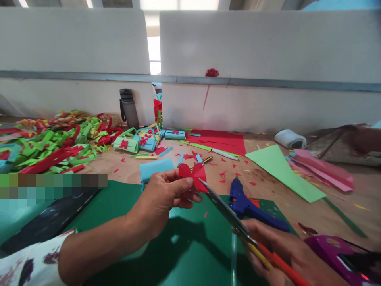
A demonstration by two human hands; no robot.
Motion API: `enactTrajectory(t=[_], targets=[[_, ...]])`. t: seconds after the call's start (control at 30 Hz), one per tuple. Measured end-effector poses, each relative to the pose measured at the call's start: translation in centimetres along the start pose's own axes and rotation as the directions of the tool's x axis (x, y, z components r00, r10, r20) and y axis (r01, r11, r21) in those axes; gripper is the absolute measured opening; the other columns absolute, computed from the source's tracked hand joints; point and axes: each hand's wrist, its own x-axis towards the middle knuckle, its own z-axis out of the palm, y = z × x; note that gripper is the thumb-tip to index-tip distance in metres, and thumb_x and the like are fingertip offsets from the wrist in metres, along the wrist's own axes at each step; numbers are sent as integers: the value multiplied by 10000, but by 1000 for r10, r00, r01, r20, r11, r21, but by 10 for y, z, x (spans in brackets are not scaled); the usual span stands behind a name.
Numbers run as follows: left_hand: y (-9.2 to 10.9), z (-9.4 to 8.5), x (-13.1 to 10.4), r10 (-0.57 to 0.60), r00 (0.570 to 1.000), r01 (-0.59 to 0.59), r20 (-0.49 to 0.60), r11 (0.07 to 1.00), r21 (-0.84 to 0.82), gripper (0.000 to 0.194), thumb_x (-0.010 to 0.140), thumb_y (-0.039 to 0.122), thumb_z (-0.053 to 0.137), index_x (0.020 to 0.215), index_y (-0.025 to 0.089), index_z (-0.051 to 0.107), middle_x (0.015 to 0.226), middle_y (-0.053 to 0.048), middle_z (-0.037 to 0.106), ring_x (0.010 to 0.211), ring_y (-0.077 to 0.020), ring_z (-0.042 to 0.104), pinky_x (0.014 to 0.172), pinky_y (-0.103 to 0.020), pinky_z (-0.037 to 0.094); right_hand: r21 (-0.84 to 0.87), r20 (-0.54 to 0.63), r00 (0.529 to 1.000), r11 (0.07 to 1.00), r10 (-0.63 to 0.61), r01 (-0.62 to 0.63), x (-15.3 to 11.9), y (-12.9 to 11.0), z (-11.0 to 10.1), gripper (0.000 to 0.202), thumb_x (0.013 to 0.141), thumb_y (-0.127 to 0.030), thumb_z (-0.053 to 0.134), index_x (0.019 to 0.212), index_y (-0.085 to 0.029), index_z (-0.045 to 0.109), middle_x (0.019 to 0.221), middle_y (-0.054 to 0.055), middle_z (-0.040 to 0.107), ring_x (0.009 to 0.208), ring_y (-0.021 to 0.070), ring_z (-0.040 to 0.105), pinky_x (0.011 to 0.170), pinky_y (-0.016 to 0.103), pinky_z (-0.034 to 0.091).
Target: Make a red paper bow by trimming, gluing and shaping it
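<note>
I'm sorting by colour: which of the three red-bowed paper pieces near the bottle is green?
The leftmost piece, in front of the bottle: its paper is light green, while the middle piece and rightmost piece are blue.

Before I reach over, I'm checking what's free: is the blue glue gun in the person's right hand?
No, the right hand holds the scissors, and the blue glue gun lies beyond it.

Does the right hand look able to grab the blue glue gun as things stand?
Probably not without freeing itself first: the right hand is holding scissors, though the blue glue gun lies close by.
</note>
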Motion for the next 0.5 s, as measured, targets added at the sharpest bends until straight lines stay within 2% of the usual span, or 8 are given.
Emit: enactTrajectory(t=[0.13, 0.33, 0.5], targets=[[-1, 1, 1, 5, 1000, -5, 12, 1000, -8, 152, 715, 279, 689, 748, 143, 629, 696, -19, 667, 630, -138, 637, 577, -235, 468, 4, -23, 999, 999, 40, -40, 1, -1, 4, 322, 763, -480, 585, 968, -237, 633, 647, -8, 514, 644, 145, 535, 598, 215, 466], [0, 1, 0, -1, 1000, 1, 14, 1000, -2, 152, 721, 276, 681, 741, 138, 619, 688, -24, 662, 625, -141, 637, 566, -231, 464, -10, -24, 999, 999, 47, -47, 1, -20, 7, 278, 762, -445, 574, 913, -227, 653, 678, 3, 528, 636, 148, 530, 622, 236, 479], [1, 1, 0, -1, 1000, 1, 13, 1000, 9, 175, 710, 290, 685, 767, 135, 626, 706, -42, 675, 636, -149, 637, 571, -237, 465, -27, -4, 999, 998, 54, -55, 1, -23, 6, 286, 783, -453, 541, 916, -224, 652, 659, 2, 515, 612, 145, 524, 587, 229, 469]])
